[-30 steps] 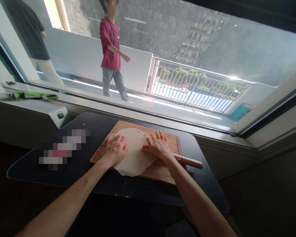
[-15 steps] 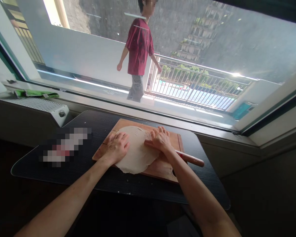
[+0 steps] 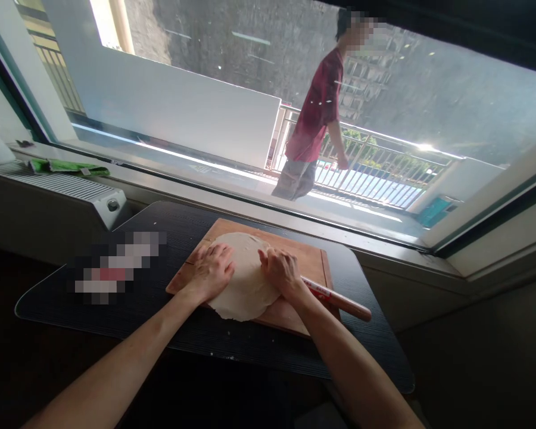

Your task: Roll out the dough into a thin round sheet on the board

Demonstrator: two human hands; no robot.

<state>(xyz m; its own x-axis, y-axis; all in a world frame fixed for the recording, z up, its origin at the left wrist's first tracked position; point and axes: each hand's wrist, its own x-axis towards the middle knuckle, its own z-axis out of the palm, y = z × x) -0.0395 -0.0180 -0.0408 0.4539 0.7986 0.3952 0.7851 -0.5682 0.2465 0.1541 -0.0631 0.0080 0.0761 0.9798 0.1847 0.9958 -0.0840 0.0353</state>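
Note:
A thin round sheet of dough (image 3: 245,286) lies on a wooden cutting board (image 3: 315,255), its near edge reaching past the board's front edge. Spread over the left side of the dough, my left hand (image 3: 214,269) rests with its fingers lightly bent and nothing in them. My right hand (image 3: 282,269) is at the dough's right side, fingers curled over one end of a wooden rolling pin (image 3: 346,305). The pin slants down to the right, beyond the board, and a red label shows on it. My hand hides its other end.
The board sits on a dark table (image 3: 138,316) with rounded corners. A blurred-out item (image 3: 118,265) lies at the table's left. Behind are a radiator (image 3: 53,185) with a green cloth (image 3: 67,168) on it, and a window. Outside the glass walks a person (image 3: 315,113) in a dark red shirt.
My right hand has shifted slightly left and its fingers have curled in. The rolling pin's outer end sits a little lower. My left hand stays put. The person outside has moved right.

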